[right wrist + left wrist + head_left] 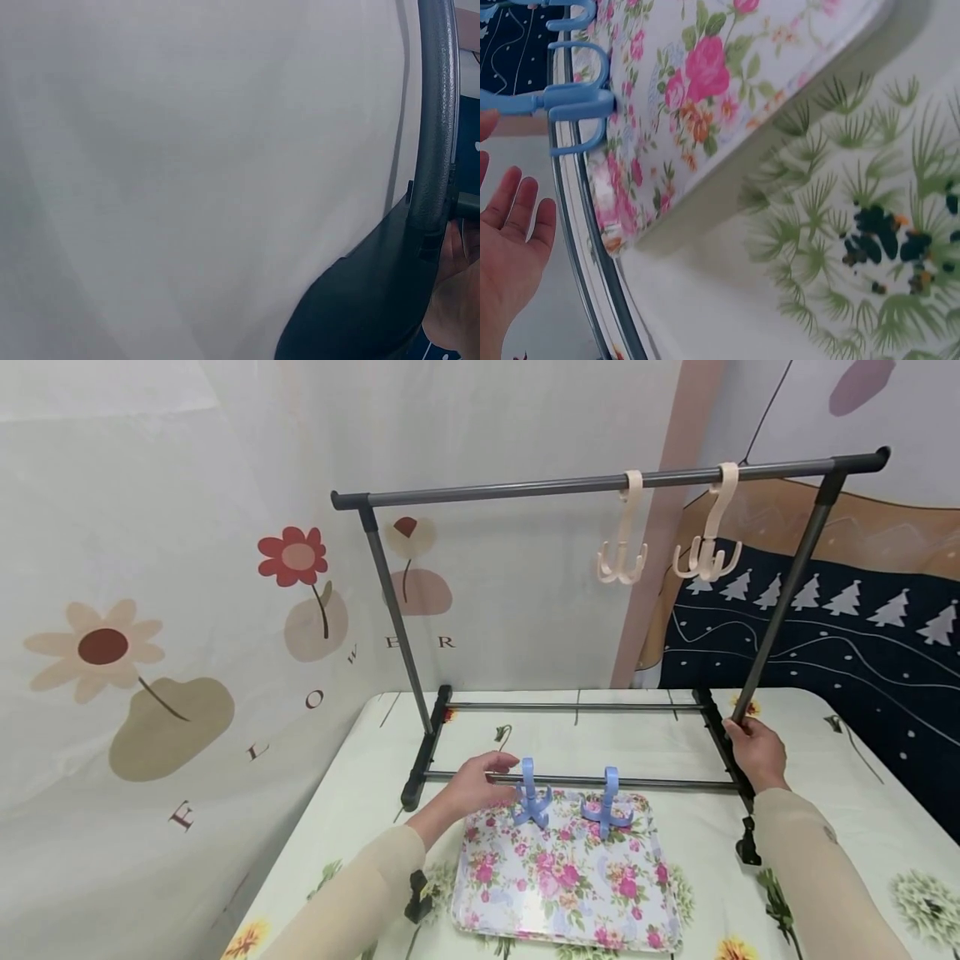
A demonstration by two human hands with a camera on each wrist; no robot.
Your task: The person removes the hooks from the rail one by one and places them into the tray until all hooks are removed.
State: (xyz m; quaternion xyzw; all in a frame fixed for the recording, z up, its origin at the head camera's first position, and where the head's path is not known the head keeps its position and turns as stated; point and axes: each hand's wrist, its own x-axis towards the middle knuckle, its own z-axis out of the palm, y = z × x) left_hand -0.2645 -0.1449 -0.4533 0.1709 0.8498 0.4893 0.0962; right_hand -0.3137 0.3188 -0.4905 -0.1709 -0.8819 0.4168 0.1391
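A grey metal garment rack (510,491) stands on the table. My right hand (757,756) holds the bottom of its right post; the right wrist view shows that hand (454,307) partly hidden behind the rack's black base (360,292). My left hand (482,783) is by the rack's front lower bar, just left of a blue multi-prong hook (531,810). In the left wrist view its fingers (521,206) are spread and loosely bent, apart from the hook. A second blue hook (606,814) is to the right. Both lie over a floral-patterned tray (555,877).
Two beige multi-prong hooks (622,543) hang from the right part of the top bar. Black caster-like pieces (417,897) show near the tray's left side and below the rack's right foot. A printed curtain (187,610) hangs behind the flower-patterned tablecloth (862,860).
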